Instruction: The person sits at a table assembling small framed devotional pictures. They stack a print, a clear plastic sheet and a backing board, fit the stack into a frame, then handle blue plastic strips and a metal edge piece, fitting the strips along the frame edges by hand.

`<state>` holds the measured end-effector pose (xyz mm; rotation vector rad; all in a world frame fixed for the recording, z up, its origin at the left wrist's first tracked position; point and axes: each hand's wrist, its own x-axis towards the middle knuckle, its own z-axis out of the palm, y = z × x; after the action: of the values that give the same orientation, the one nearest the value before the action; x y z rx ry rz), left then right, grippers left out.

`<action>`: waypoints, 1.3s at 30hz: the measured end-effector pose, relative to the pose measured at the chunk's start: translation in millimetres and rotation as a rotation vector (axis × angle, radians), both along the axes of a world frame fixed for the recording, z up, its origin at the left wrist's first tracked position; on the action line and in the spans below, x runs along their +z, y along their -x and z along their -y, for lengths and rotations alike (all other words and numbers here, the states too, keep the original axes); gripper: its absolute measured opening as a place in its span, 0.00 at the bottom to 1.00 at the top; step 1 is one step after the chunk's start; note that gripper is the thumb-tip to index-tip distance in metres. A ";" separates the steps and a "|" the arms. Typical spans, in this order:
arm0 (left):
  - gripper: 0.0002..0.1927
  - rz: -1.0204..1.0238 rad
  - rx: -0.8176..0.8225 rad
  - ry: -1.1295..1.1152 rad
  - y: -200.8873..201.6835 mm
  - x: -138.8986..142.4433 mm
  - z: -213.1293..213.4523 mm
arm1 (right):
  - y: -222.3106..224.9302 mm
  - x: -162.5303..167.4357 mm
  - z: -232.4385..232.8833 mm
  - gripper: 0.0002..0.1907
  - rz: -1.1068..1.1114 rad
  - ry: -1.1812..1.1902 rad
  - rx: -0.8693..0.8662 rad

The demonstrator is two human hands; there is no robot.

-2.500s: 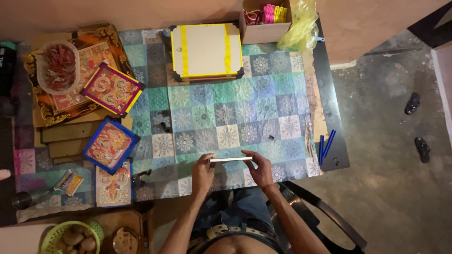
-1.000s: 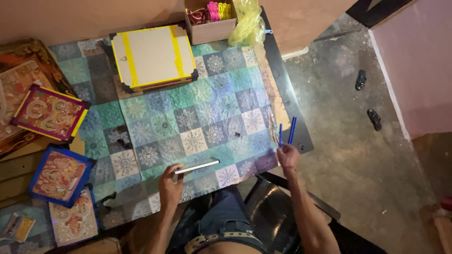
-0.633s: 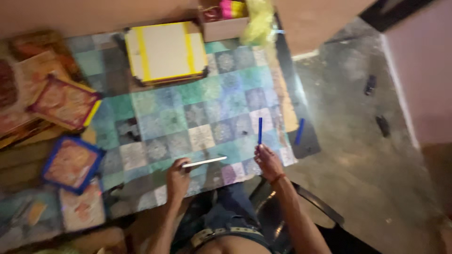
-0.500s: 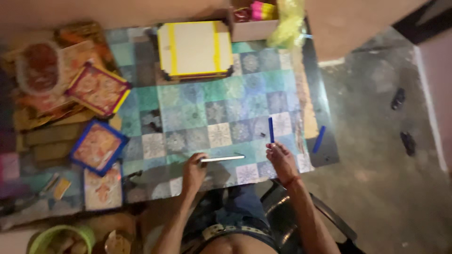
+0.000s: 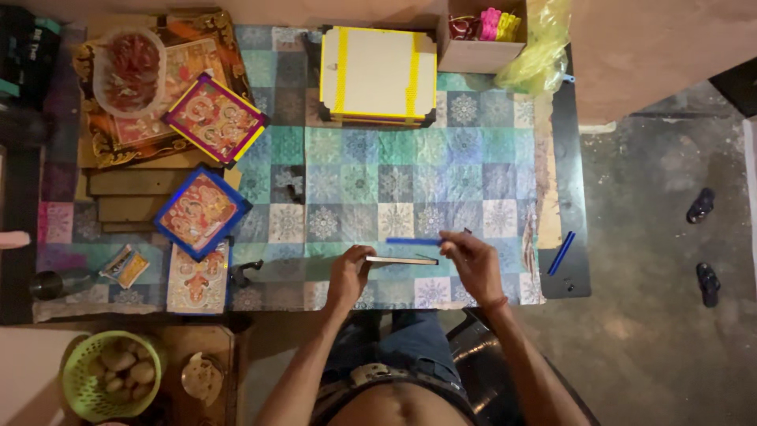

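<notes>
Top-down view: work table w/ dark edge, covered by a teal-and-purple patchwork-print cloth, set against a tan wall at top. Bare grey concrete floor at right, w/ a pair of dark sandals lying well apart from the table; dark chair just below the table's near edge. Light is dim & warm, brightest at table centre, corners in shadow.

two hands, left hand and right hand. two blue strips: one at the right hand, one at right table edge. two framed pictures, purple-edged and blue-edged, upper left. one cardboard box at top. one green basket lower left. two sandals at far right.
</notes>
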<state>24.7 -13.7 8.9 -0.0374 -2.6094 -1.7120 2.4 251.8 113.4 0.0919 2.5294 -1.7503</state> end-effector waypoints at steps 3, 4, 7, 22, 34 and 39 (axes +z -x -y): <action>0.16 -0.062 0.000 -0.015 -0.2 -1.4 0.8 | -9.3 19.7 21.1 0.10 -0.128 -0.206 0.113; 0.17 -0.091 0.005 -0.036 -0.5 -1.3 0.9 | -12.3 24.8 27.2 0.09 -0.169 -0.249 0.145; 0.17 -0.101 -0.009 -0.063 -0.6 3.1 1.5 | -18.9 33.4 41.4 0.10 -0.240 -0.357 0.107; 0.14 0.012 -0.034 0.016 2.1 16.0 1.7 | -24.6 25.3 42.1 0.11 -0.261 -0.330 0.062; 0.15 0.016 -0.019 0.026 1.2 7.6 0.5 | -20.7 37.6 40.2 0.10 -0.275 -0.363 0.172; 0.15 -0.010 -0.037 0.028 1.1 9.0 0.7 | -16.2 39.6 38.4 0.10 -0.310 -0.444 0.218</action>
<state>23.6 -14.4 17.9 -0.0953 -2.6421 -1.6824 18.6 213.4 153.0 -0.4498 2.9648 -1.1791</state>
